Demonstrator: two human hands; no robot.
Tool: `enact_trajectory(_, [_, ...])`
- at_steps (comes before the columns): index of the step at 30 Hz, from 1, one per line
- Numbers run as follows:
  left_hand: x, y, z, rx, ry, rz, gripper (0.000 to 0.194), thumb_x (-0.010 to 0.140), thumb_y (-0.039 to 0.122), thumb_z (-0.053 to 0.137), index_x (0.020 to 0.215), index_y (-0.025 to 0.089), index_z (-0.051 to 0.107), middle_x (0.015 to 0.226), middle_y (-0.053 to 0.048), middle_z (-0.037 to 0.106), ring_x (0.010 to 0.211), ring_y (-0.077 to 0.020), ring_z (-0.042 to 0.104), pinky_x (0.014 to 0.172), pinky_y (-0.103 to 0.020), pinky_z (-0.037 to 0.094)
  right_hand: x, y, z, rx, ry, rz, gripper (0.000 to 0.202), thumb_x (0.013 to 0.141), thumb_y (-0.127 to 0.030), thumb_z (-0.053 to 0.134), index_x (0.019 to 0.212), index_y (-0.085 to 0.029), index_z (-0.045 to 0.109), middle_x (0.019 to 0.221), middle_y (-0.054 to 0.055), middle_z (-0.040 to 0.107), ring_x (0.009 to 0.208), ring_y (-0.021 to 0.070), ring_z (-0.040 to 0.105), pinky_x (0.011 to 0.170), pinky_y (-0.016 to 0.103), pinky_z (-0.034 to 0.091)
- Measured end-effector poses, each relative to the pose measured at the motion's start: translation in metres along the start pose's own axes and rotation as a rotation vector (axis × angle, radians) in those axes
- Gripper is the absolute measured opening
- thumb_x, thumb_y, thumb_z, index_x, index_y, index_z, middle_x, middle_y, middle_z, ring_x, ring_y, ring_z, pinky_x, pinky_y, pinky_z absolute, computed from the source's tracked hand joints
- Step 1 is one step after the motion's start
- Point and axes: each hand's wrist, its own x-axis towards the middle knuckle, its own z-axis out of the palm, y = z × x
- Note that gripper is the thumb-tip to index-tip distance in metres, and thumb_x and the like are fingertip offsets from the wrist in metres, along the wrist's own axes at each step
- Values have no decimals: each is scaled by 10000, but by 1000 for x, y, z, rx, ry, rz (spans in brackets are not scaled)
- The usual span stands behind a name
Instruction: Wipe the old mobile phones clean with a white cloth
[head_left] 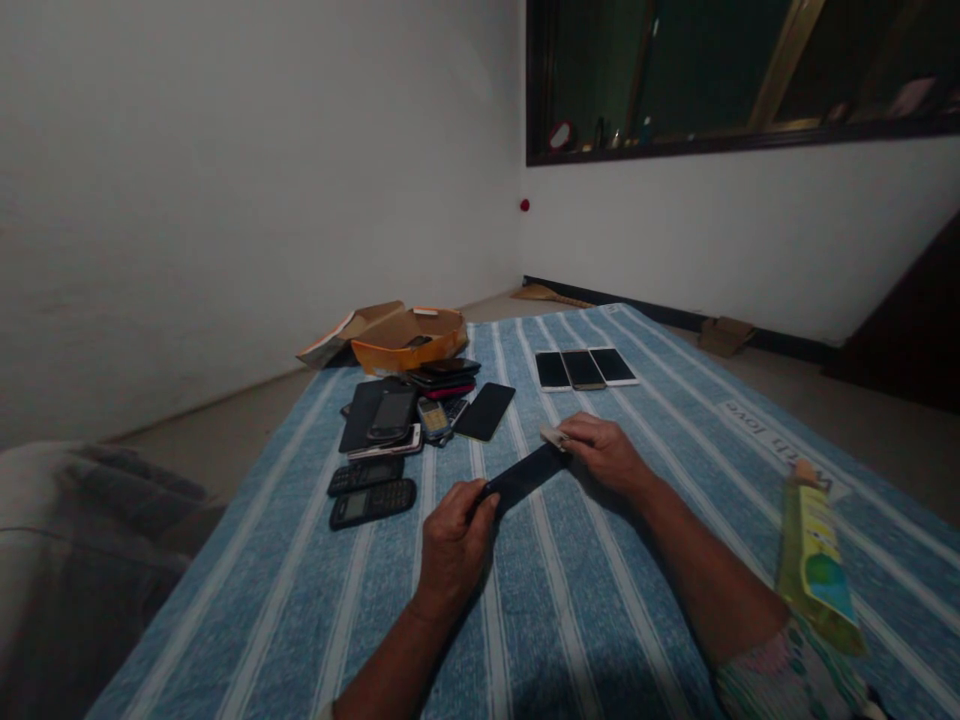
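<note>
My left hand (455, 535) is closed on the near end of a dark smartphone (525, 478), thumb on top. The phone slants up to the right, just over the striped cloth. At its far end my right hand (604, 452) pinches a small pale piece (555, 437) against the phone; whether it is cloth or paper I cannot tell. Left of the phone lies another black smartphone (486, 411). Beyond my hands, three smartphones (584, 369) with dark screens lie side by side.
Several old phones (394, 410) are heaped at the left, with keypad phones (373, 503) in front. An open orange cardboard box (412, 345) stands behind them. A yellow-green bottle (820, 570) lies at right on the blue striped tablecloth (300, 620).
</note>
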Motion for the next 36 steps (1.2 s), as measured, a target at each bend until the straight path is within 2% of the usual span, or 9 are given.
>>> enact_trajectory(4, [0,1,0,13,-16,11,193,889,332,530,894,197,668,751,-21,657,675,-177,648,655,-278,514,2,-9,11,-212,-77,-137,189,921,-146,532,921,-208,709,880,50,693,849,188,629,892,385,433])
enact_trajectory(7, [-1,0,1,16,-11,33,186,898,317,526,903,193,665,752,-20,652,673,-172,645,657,-277,513,1,-24,28,-322,-115,-186,216,915,-99,522,991,-220,684,899,35,697,868,187,623,1039,516,301])
enact_trajectory(12, [-2,0,1,10,-27,73,164,900,284,527,909,193,664,769,-20,657,684,-163,644,659,-266,516,-2,-50,53,-342,-116,-237,180,909,-107,548,1011,-197,667,904,46,693,875,189,613,1076,515,262])
enact_trajectory(18, [-2,0,0,13,-33,78,182,912,298,513,921,193,662,788,-30,669,710,-170,656,677,-276,526,-1,-43,46,-329,-133,-220,209,902,-91,552,1022,-206,678,920,45,703,880,191,621,1080,543,225])
enact_trajectory(24, [-1,-2,1,21,-13,53,185,896,296,531,888,176,672,761,-30,666,680,-169,657,653,-269,523,1,-11,17,-300,-105,-130,230,931,-135,527,1033,-237,705,934,56,708,905,199,630,1043,529,270])
enact_trajectory(28, [-1,0,1,13,-5,64,183,889,284,540,885,167,679,748,-31,665,670,-170,658,644,-263,521,0,1,1,-107,-79,-50,203,923,-214,547,956,-222,747,900,61,704,863,194,630,876,374,433])
enact_trajectory(30, [-1,0,0,14,-3,70,181,890,285,541,885,166,678,746,-31,663,672,-170,658,642,-263,520,-1,3,-3,51,-33,19,202,903,-259,569,933,-215,763,875,58,696,831,185,632,790,321,463])
enact_trajectory(32, [-2,-1,0,17,-1,74,183,891,288,539,884,168,676,741,-29,658,669,-170,656,637,-263,519,-1,4,-3,199,33,118,192,855,-293,617,908,-203,777,851,54,691,808,186,632,763,313,471])
enact_trajectory(36, [-3,-2,0,22,3,63,189,891,296,536,890,171,678,730,-20,647,656,-166,652,631,-260,514,-4,6,7,560,184,455,234,691,-339,754,853,-174,789,786,42,693,713,174,619,637,282,472])
